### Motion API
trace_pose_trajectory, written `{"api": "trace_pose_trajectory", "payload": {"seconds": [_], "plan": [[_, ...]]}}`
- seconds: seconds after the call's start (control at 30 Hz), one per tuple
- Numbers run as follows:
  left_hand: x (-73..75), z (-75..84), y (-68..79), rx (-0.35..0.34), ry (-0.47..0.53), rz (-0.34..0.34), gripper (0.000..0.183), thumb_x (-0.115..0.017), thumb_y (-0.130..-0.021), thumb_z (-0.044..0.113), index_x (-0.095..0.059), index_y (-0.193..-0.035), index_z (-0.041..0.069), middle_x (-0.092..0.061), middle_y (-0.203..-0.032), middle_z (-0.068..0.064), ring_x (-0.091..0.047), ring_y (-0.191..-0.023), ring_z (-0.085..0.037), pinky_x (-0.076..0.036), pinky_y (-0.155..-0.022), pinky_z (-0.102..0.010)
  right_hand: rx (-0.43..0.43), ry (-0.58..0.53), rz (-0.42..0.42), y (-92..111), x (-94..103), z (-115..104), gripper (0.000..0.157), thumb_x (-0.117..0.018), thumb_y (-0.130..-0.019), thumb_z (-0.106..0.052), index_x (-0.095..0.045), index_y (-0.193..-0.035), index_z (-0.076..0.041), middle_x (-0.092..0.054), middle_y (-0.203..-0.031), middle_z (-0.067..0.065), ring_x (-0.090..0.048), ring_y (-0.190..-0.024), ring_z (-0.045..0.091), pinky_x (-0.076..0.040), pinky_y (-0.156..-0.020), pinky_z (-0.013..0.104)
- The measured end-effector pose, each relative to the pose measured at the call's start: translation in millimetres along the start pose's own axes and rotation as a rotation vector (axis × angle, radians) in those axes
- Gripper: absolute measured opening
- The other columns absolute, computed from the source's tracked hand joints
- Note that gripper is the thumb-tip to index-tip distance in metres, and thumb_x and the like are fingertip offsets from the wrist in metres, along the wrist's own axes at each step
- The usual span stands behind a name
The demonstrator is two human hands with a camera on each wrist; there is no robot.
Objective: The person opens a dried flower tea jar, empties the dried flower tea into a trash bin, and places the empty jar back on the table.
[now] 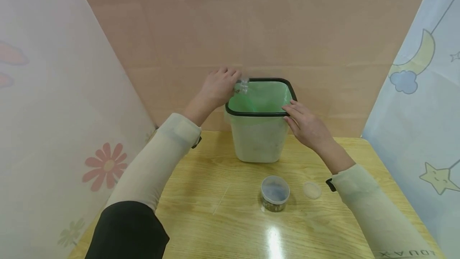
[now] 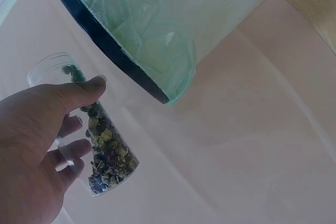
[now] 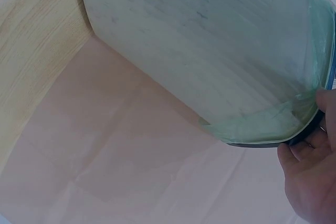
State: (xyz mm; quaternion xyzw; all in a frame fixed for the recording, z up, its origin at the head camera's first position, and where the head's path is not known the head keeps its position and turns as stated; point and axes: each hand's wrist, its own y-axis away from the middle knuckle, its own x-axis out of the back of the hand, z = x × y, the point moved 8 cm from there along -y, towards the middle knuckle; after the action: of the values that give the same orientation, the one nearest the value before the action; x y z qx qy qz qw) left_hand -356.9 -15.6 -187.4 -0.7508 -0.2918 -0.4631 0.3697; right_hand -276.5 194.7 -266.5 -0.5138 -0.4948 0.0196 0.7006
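My left hand (image 1: 219, 88) grips a clear jar (image 2: 109, 153) and holds it tilted at the left side of the trash bin (image 1: 259, 139), its mouth toward the opening. Dried flower tea (image 2: 107, 142) lies along the jar's lower side, as the left wrist view shows. A green bag lines the whitish bin, and a black rim (image 1: 264, 114) runs round its top. At the right front corner my right hand (image 1: 305, 125) holds that rim between fingers and thumb, also seen in the right wrist view.
On the wooden table (image 1: 215, 219), in front of the bin, stands a round clear tub (image 1: 275, 195) with dark contents low inside. A flat round lid (image 1: 312, 190) lies to its right. Close behind the bin rises a pinkish-brown backdrop (image 1: 187, 31), with patterned sheets at both sides.
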Motion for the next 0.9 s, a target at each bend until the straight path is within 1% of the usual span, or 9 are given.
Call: {"api": "trace_pose_trajectory", "payload": {"seconds": [0.1,0.5,0.8,0.9], "plan": [[-0.2,0.7,-0.1,-0.002,0.002,0.001,0.046,-0.068,-0.099,0.022,-0.049,-0.139,0.01,-0.055,-0.142,-0.009,-0.049,-0.129,-0.031,-0.044,-0.109,-0.046,0.004,0.006,0.003,0.2,-0.2,-0.6,0.036,-0.073,-0.09,0.003,-0.065,-0.125,0.007,-0.067,-0.121,0.025,-0.057,-0.127,0.043,-0.05,-0.101,0.056],[-3.1,0.9,2.3,-0.008,-0.012,-0.012,0.049,-0.066,-0.099,0.022,-0.047,-0.143,0.011,-0.052,-0.145,-0.01,-0.046,-0.135,-0.031,-0.039,-0.115,-0.047,0.015,0.003,0.0,-0.4,-1.0,-5.3,0.036,-0.072,-0.09,0.001,-0.065,-0.124,0.009,-0.067,-0.121,0.025,-0.057,-0.126,0.044,-0.049,-0.101,0.056],[-1.5,0.5,3.4,-0.011,-0.018,-0.006,0.049,-0.067,-0.099,0.02,-0.047,-0.143,0.011,-0.052,-0.147,-0.01,-0.045,-0.136,-0.031,-0.036,-0.117,-0.047,-0.003,0.005,-0.013,0.3,-0.8,-6.0,0.036,-0.072,-0.09,0.001,-0.065,-0.124,0.008,-0.067,-0.121,0.025,-0.057,-0.126,0.044,-0.049,-0.101,0.056],[-0.5,0.8,3.4,-0.012,-0.01,0.008,0.048,-0.066,-0.099,0.017,-0.047,-0.143,0.011,-0.052,-0.146,-0.009,-0.046,-0.135,-0.031,-0.034,-0.118,-0.047,-0.012,0.006,-0.017,0.4,-1.1,-5.5,0.036,-0.072,-0.09,0.0,-0.065,-0.125,0.007,-0.067,-0.122,0.024,-0.056,-0.127,0.043,-0.049,-0.101,0.056]]}}
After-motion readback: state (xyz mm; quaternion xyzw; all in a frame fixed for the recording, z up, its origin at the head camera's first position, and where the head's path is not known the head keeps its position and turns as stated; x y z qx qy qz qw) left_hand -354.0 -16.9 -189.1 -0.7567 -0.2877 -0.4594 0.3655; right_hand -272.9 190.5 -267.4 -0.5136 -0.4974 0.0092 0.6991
